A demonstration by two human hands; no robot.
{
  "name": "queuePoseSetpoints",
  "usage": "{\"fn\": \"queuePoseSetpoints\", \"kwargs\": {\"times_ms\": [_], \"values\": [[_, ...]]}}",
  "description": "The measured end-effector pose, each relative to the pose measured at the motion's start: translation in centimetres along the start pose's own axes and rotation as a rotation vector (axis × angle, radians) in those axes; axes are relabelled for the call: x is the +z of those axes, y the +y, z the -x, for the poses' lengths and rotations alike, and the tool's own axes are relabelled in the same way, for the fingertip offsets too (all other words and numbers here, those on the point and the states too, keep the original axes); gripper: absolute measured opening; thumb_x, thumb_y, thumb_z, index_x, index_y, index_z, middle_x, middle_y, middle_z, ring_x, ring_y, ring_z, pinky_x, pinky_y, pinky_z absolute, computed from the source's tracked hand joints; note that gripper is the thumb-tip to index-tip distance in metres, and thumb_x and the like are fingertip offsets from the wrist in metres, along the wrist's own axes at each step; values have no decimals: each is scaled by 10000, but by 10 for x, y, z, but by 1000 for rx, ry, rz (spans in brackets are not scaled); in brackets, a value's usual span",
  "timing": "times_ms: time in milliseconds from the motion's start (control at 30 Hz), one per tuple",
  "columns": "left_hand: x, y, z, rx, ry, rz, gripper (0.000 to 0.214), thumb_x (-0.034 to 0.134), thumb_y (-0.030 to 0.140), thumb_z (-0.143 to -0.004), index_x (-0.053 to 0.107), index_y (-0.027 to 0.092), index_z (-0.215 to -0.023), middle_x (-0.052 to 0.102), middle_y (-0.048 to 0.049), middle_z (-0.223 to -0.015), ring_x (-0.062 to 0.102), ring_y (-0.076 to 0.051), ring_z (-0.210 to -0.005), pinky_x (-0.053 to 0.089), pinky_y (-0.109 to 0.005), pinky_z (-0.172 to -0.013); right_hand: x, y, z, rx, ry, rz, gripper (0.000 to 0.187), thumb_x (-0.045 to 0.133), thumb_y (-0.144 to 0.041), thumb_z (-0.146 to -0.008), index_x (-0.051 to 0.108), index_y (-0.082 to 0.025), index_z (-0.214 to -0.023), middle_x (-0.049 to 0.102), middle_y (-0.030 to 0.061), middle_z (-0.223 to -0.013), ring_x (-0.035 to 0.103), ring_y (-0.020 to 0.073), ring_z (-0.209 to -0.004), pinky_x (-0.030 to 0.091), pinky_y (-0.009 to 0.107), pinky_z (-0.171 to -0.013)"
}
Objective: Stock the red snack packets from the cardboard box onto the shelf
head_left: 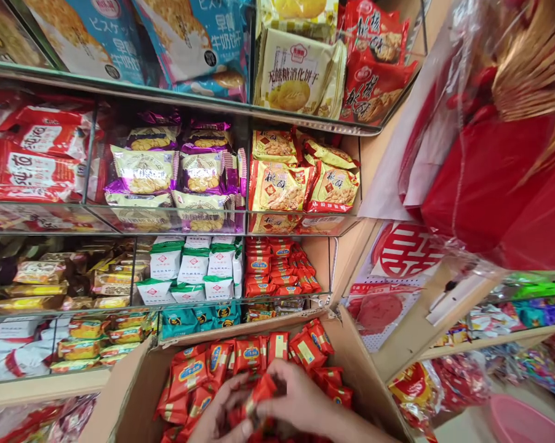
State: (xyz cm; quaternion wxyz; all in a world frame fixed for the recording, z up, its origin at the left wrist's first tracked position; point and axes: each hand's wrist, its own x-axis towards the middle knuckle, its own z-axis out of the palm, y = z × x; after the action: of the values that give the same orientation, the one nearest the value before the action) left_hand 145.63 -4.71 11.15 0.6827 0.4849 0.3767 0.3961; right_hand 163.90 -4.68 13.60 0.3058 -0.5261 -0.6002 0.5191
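Observation:
An open cardboard box (pixel 355 363) at the bottom centre is full of small red snack packets (pixel 245 357). Both my hands are down inside it. My left hand (pixel 222 412) and my right hand (pixel 300 400) are closed together around a bunch of the red packets (pixel 263 389). Directly above the box, a glass shelf compartment (pixel 280 271) holds several packets of the same red kind, stacked in rows.
Glass shelves (pixel 120 89) carry biscuit bags: blue at the top, purple and yellow in the middle, white-green packs (pixel 192 267) beside the red ones. A red bag in clear plastic (pixel 499 154) hangs at right. A wooden shelf (pixel 490 338) and a pink basin (pixel 522 421) lie lower right.

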Motion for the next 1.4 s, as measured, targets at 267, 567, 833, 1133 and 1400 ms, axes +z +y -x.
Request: {"fn": "queuePoseSetpoints", "kwargs": {"times_ms": [267,567,833,1133,1400], "values": [[5,5,-2,-111,60,33,406,728,322,-590,537,198,-927,685,46,-621,596,-106,-538,460,-205,-545,10,-1,-8,-102,158,-224,268,466,-416,-785,439,-179,-662,380,-52,-599,360,78,-562,296,188,-518],[6,5,-1,-104,49,80,386,718,284,-613,522,198,-935,684,48,-594,580,-83,-492,455,-192,-525,14,12,-2,-44,85,-405,235,557,-412,-731,524,-181,-752,510,-38,-672,468,97,-608,374,208,-579],[0,2,-3,-102,25,153,419,679,251,-670,462,251,-1028,680,30,-732,591,-105,-537,474,-224,-510,12,11,-1,-38,58,-456,279,624,-291,-689,551,-178,-933,631,2,-891,578,158,-802,440,266,-710],[0,5,2,-80,32,94,271,694,284,-641,568,237,-877,645,21,-812,591,-152,-737,487,-256,-635,22,-2,11,-150,-13,-249,455,650,-229,-647,492,-192,-1072,610,29,-1003,574,187,-906,445,309,-793],[-2,2,0,-87,69,-28,294,636,412,-670,557,217,-875,620,23,-695,589,-142,-594,449,-233,-500,-46,-85,4,-443,278,388,265,493,-252,-789,529,-215,-1049,570,49,-1021,535,173,-919,421,286,-794]]}}
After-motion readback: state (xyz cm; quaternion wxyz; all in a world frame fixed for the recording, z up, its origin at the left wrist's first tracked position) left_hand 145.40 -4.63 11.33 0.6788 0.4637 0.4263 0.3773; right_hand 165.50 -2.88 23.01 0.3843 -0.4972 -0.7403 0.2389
